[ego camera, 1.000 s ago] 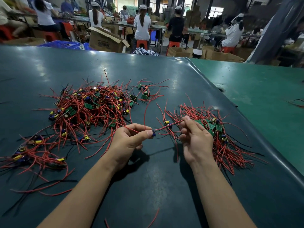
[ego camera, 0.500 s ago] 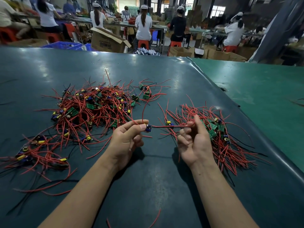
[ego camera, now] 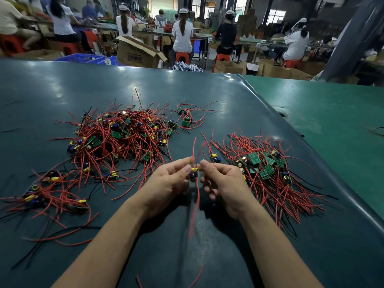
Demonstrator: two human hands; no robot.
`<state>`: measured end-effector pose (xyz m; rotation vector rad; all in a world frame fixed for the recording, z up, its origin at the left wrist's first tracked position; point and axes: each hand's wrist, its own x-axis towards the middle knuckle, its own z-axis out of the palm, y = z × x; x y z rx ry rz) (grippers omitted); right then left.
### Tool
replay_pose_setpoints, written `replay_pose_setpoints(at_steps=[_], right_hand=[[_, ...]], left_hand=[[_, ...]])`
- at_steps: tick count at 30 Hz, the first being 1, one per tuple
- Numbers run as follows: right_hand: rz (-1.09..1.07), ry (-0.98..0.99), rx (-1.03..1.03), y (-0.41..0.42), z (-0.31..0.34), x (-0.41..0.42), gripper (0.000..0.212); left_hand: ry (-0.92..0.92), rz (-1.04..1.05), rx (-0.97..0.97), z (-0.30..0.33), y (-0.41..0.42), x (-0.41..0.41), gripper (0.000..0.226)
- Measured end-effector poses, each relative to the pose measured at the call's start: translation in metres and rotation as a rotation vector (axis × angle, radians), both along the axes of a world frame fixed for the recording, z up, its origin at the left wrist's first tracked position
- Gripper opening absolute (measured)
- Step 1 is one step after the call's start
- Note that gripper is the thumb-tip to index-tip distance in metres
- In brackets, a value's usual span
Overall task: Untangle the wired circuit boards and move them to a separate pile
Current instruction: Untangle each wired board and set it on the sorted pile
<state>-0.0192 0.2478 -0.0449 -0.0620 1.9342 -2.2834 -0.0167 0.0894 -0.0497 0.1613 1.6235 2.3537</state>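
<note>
Head view — places are given from the held board.

Containers: a cardboard box (ego camera: 138,52) stands open beyond the table's far edge, far behind the held board; its contents cannot be seen. Blue crates (ego camera: 83,58) sit to the left of that box, mostly cut off by the table edge, contents hidden.

Held board: one small wired circuit board (ego camera: 194,173) with a yellow and a blue part is up off the dark green table (ego camera: 207,256), between the two hands. Its red wires (ego camera: 196,196) run up and down from it and are smeared by motion blur, so their ends are hard to follow.

Tangled pile: the big tangle (ego camera: 120,140) of red wires and green boards lies to the left and behind the held board, with a looser cluster (ego camera: 47,192) trailing further left, cut by the frame edge.

Sorted pile: the separate pile (ego camera: 268,173) lies just right of the held board, partly hidden behind the right hand.

Stray group: a few boards (ego camera: 186,119) lie apart, straight behind the held board.

Left hand (ego camera: 168,183): thumb and forefinger pinch the board's left side, the other fingers curled under.

Right hand (ego camera: 224,183): fingertips close on the board's right side — thumb and forefinger pinch it, the rest loosely curled.

Hard to make out: whether the board's black leads are there, given the blur.

Background: seated workers (ego camera: 182,32) at benches, well beyond the table.
</note>
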Motion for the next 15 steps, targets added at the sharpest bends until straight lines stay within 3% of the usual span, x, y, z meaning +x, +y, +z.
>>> replay_pose_setpoints(at_steps=[6,10,12,15], right_hand=[[0.145,-0.049,-0.114,0.006,0.004,0.001,0.017],[0.242,-0.003,-0.096,0.011,0.004,0.001,0.021],[0.214,0.021,-0.036,0.01,0.004,0.001,0.016],[0.085,0.034,-0.06,0.008,0.003,-0.002,0.014]], left_hand=[[0.032,-0.14,-0.075,0.001,-0.006,-0.003,0.03],[0.019,-0.189,0.064,-0.002,-0.007,-0.004,0.032],[0.031,-0.208,0.09,-0.004,-0.007,-0.004,0.032],[0.1,-0.206,-0.025,-0.003,-0.006,-0.002,0.028]])
